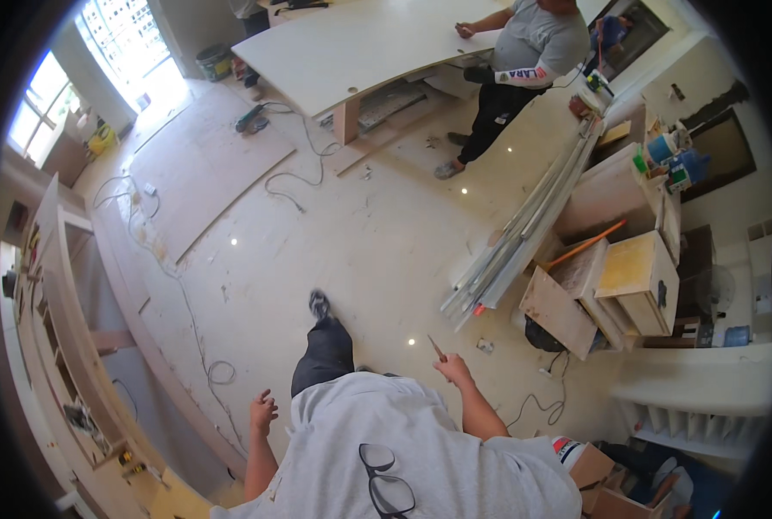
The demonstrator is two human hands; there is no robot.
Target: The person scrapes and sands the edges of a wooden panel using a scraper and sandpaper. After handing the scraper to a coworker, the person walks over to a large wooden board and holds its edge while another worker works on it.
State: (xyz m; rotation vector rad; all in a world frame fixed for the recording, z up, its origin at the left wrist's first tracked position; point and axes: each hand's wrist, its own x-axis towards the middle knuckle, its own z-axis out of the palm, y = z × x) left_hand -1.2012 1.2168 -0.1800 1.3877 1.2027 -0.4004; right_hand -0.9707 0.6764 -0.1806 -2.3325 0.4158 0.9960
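My left hand (262,408) hangs at my left side, its fingers loosely bent and apart, with nothing visible in them. My right hand (453,370) grips a thin pointed tool (436,346), held out over the pale tiled floor (386,242). Between my forearms is my grey shirt, with dark-framed glasses (386,484) hanging on it. One dark trouser leg and shoe (319,307) reach forward on the floor.
Ahead are a white-topped workbench (334,43), a grey-shirted person (533,43) and further people. Metal lengths (516,233) and wooden boxes (628,290) lie right. Flat boards (196,173), cables and a power tool (252,121) lie left-forward. Wooden cabinetry (57,311) lines the left.
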